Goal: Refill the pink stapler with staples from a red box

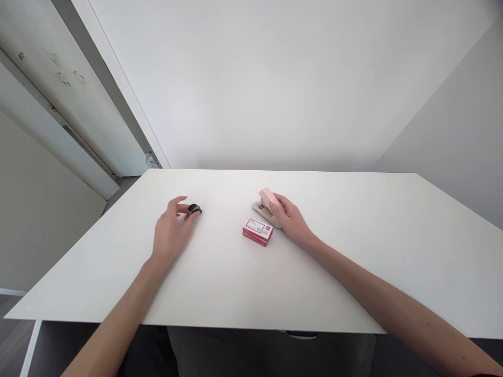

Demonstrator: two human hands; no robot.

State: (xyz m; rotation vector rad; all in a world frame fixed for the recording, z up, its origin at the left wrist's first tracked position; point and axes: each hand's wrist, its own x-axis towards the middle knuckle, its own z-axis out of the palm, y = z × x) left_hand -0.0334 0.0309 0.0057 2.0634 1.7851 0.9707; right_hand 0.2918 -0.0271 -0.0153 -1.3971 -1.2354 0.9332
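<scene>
My left hand (172,230) is closed on a small black staple remover (194,209), pinched between thumb and fingers at the left of the table. Near the middle, my right hand (291,217) grips a stapler (268,196) with a pink top and a beige base. Its jaw is apart at the front, and the base rests on or just above the tabletop; my fingers cover its rear. Just in front of the stapler lies a small stack of red and white staple boxes (258,232), touched by neither hand.
The white table (334,293) spans the view, with its near edge by my lap. A plain white wall (275,94) rises behind it. To the left are a door frame (118,78) and a worn pale panel. A few tiny specks dot the tabletop.
</scene>
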